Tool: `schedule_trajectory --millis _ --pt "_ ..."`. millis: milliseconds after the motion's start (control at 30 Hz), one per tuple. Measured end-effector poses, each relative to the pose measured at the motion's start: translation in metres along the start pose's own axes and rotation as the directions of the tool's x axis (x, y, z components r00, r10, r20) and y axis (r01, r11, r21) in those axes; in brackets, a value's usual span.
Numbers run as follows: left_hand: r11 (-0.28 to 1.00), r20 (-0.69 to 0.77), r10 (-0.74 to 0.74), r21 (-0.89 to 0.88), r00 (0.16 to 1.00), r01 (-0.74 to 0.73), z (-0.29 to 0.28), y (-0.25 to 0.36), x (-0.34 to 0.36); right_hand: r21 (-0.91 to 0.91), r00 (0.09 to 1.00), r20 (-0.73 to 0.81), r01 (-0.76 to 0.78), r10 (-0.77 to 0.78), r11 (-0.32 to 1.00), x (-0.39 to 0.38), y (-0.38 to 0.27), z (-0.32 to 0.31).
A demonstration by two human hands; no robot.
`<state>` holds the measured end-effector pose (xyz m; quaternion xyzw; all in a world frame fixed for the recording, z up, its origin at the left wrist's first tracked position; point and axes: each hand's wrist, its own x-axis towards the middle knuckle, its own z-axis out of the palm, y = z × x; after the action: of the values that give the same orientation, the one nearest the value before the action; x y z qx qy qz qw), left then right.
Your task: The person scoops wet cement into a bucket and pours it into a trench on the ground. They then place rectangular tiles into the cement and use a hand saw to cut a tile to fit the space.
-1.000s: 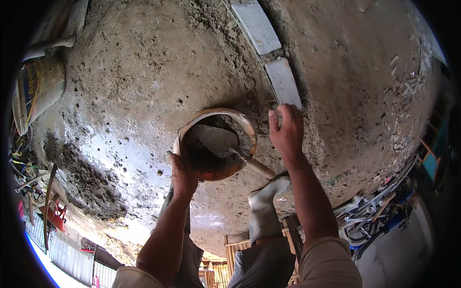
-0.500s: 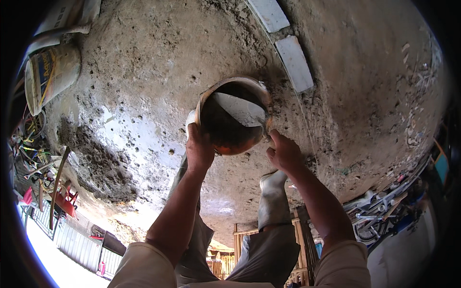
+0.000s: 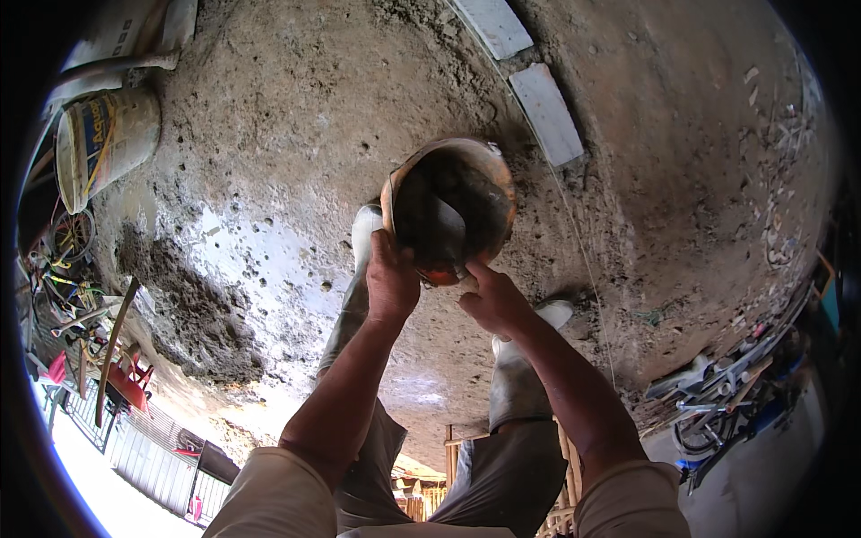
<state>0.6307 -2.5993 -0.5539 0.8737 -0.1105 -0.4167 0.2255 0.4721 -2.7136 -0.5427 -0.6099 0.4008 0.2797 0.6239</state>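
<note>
A round bucket (image 3: 500,170), orange-brown and caked with mortar, hangs tilted in front of me, its mouth facing up toward my view. My left hand (image 3: 392,282) is closed on the near left part of its rim. My right hand (image 3: 493,300) is at the near right rim, fingers wrapped around the handle of a trowel. The grey trowel blade (image 3: 446,229) reaches into the bucket, against the dark inside. How much material lies at the bottom is too dark to tell.
Rough, mortar-spattered ground (image 3: 296,117) surrounds my boots (image 3: 518,381). Two pale slabs (image 3: 549,115) lie along a taut string at the far right. A dirty white bucket (image 3: 126,134) lies at far left, a heap of dark mortar (image 3: 202,327) nearer. Piled scrap (image 3: 726,390) stands right.
My right hand has moved left and nearer along the rim, and the trowel blade has swung from lying across the bucket to pointing deeper inside. The bucket has shifted slightly right.
</note>
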Motion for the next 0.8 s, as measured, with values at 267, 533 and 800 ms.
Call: schedule_trajectory --millis 267,533,800 --pt "0.999 -0.056 0.025 -0.037 0.998 -0.027 0.0 -0.017 0.002 0.134 1.0 -0.005 0.017 -0.016 0.991 -0.025 0.043 -0.014" --pt "0.997 -0.052 -0.038 -0.062 0.998 0.035 -0.008 -0.011 0.004 -0.044 0.943 -0.331 0.006 -0.021 0.999 -0.05 0.05 -0.104" --pt "0.998 -0.068 -0.014 -0.062 0.998 0.009 -0.006 -0.014 0.004 -0.671 0.697 -0.614 -0.215 -0.37 0.709 0.019 0.045 -0.228"
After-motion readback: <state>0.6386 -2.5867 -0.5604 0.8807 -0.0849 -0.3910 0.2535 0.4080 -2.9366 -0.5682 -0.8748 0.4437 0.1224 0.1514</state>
